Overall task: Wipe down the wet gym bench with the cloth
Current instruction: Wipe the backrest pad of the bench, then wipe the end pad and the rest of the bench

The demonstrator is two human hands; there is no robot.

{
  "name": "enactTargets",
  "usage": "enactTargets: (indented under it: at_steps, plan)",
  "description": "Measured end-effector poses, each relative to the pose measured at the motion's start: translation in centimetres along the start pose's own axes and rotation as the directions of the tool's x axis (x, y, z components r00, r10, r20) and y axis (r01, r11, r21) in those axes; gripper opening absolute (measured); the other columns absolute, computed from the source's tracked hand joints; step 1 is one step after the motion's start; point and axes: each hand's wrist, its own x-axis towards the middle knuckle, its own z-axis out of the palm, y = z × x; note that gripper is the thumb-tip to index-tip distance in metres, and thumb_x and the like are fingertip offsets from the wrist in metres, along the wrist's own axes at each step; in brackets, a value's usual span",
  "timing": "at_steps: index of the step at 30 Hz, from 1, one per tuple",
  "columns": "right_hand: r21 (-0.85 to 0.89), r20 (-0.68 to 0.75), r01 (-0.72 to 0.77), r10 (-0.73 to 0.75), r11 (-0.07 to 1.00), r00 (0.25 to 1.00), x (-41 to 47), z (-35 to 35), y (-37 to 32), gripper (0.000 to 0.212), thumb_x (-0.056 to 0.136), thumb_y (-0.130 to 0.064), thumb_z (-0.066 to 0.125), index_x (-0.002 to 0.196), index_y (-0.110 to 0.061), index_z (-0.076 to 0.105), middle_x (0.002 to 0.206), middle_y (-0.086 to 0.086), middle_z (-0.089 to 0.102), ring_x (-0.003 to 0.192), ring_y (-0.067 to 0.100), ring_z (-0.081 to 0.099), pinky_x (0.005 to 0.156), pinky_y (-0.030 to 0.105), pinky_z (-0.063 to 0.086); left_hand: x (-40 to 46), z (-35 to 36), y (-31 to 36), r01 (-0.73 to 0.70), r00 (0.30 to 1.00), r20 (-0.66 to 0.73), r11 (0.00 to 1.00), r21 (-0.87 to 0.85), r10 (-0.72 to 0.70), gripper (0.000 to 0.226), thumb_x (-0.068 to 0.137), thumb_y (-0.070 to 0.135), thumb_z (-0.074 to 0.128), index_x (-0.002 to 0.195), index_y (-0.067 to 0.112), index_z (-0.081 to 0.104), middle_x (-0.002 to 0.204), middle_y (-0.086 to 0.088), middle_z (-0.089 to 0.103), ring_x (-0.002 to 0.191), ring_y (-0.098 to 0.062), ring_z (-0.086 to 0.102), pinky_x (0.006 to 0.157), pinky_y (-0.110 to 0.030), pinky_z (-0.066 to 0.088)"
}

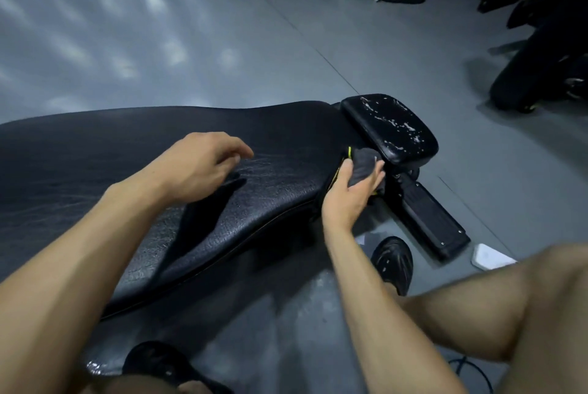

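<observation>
bench: long black textured-leather gym bench pad [270, 151], small black seat pad [389, 126] at its right end, wet droplets on top
cloth: dark grey folded cloth [362, 164], in the gap between the two pads
right hand [346, 193]: gripping the cloth, thumb and fingers wrapped
left hand [203, 164]: above the long pad, fingers loosely curled, holding nothing

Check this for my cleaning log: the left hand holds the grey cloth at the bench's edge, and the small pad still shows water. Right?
Not quite: the right hand holds the grey cloth, as the head view shows. The left hand is empty over the bench. The small pad does show water.
</observation>
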Motion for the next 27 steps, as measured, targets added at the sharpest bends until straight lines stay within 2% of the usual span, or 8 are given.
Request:
enactTargets:
  at_steps: [3, 6, 9, 15, 20, 23, 25, 27]
  plan:
    - [0.113, -0.049, -0.172, 0.179, 0.979, 0.983, -2.9, 0.9, 1.5, 0.073, 0.102, -0.04, 0.057, 0.162, -0.022, 0.018, 0.168, -0.002, 0.021, 0.152, 0.012, 0.025, 0.12, 0.019, 0.021, -0.3, -1.0, 0.4, 0.007, 0.997, -0.081, 1.0, -0.019, -0.009, 0.028, 0.103, 0.016, 0.053, 0.124, 0.024, 0.07, 0.126, 0.003, 0.069, 0.12, -0.02, 0.062, 0.101, -0.031, 0.044]
    - [0.22, -0.002, -0.368, 0.378, 0.903, 0.926, -7.9, 2.2, 1.9, 0.077, 0.094, -0.062, 0.059, 0.159, -0.041, 0.023, 0.152, -0.014, 0.045, 0.131, 0.011, 0.053, 0.113, 0.027, 0.038, -0.4, -1.1, 1.2, 0.005, 0.992, -0.127, 0.997, -0.074, -0.015, 0.028, 0.102, 0.014, 0.054, 0.122, 0.024, 0.071, 0.122, 0.005, 0.07, 0.116, -0.017, 0.062, 0.096, -0.025, 0.04]
    - [0.248, -0.032, -0.391, 0.411, 0.886, 0.911, -6.2, 2.1, 0.4, 0.072, 0.1, -0.045, 0.054, 0.159, -0.016, 0.027, 0.15, 0.003, 0.048, 0.132, 0.021, 0.052, 0.11, 0.027, 0.037, -0.8, -0.5, 2.3, 0.011, 0.994, -0.109, 0.994, -0.11, -0.023, 0.028, 0.102, 0.014, 0.054, 0.122, 0.025, 0.072, 0.121, 0.008, 0.07, 0.114, -0.012, 0.063, 0.095, -0.022, 0.039]
    - [0.175, 0.0, -0.588, 0.597, 0.79, 0.802, 2.4, -2.9, -2.0, 0.061, 0.102, -0.047, 0.052, 0.145, -0.004, 0.046, 0.142, 0.019, 0.056, 0.126, 0.038, 0.057, 0.105, 0.041, 0.046, -2.5, -0.1, 4.3, 0.04, 0.996, -0.07, 0.991, -0.128, -0.049, 0.027, 0.103, 0.016, 0.055, 0.122, 0.026, 0.071, 0.122, 0.01, 0.069, 0.114, -0.011, 0.064, 0.093, -0.02, 0.039]
    - [0.222, 0.127, -0.483, 0.466, 0.847, 0.876, 8.6, -8.6, -7.3, 0.055, 0.097, -0.052, 0.058, 0.124, -0.004, 0.061, 0.128, 0.011, 0.065, 0.113, 0.029, 0.064, 0.1, 0.044, 0.053, -2.2, -0.9, 8.1, -0.019, 0.997, -0.074, 0.992, -0.123, 0.01, 0.027, 0.102, 0.017, 0.056, 0.121, 0.029, 0.071, 0.122, 0.013, 0.069, 0.115, -0.008, 0.064, 0.096, -0.02, 0.041]
    - [0.288, 0.22, -0.398, 0.344, 0.871, 0.913, 12.1, -11.6, -14.0, 0.037, 0.097, -0.051, 0.06, 0.093, -0.015, 0.062, 0.105, 0.006, 0.071, 0.087, 0.021, 0.069, 0.078, 0.038, 0.06, -1.1, -2.3, 11.2, -0.099, 0.994, -0.065, 0.989, -0.109, 0.092, 0.027, 0.103, 0.02, 0.056, 0.12, 0.034, 0.07, 0.12, 0.02, 0.068, 0.112, 0.001, 0.063, 0.092, -0.01, 0.039]
    - [0.288, 0.279, -0.291, 0.211, 0.912, 0.937, 14.9, -13.7, -18.6, 0.033, 0.097, -0.05, 0.061, 0.098, -0.018, 0.065, 0.105, 0.004, 0.073, 0.088, 0.019, 0.072, 0.08, 0.038, 0.061, 0.0, -3.4, 12.9, -0.142, 0.989, -0.04, 0.987, -0.081, 0.14, 0.026, 0.103, 0.023, 0.056, 0.121, 0.035, 0.07, 0.119, 0.023, 0.068, 0.109, 0.003, 0.063, 0.088, -0.008, 0.039]
    - [0.189, 0.315, -0.155, 0.089, 0.97, 0.945, 17.8, -15.4, -22.3, 0.045, 0.093, -0.055, 0.063, 0.115, -0.016, 0.067, 0.112, 0.002, 0.075, 0.098, 0.019, 0.073, 0.092, 0.042, 0.059, 1.5, -4.2, 13.7, -0.185, 0.983, -0.021, 0.983, -0.013, 0.185, 0.025, 0.102, 0.023, 0.057, 0.122, 0.032, 0.07, 0.119, 0.02, 0.069, 0.109, -0.001, 0.064, 0.09, -0.016, 0.041]
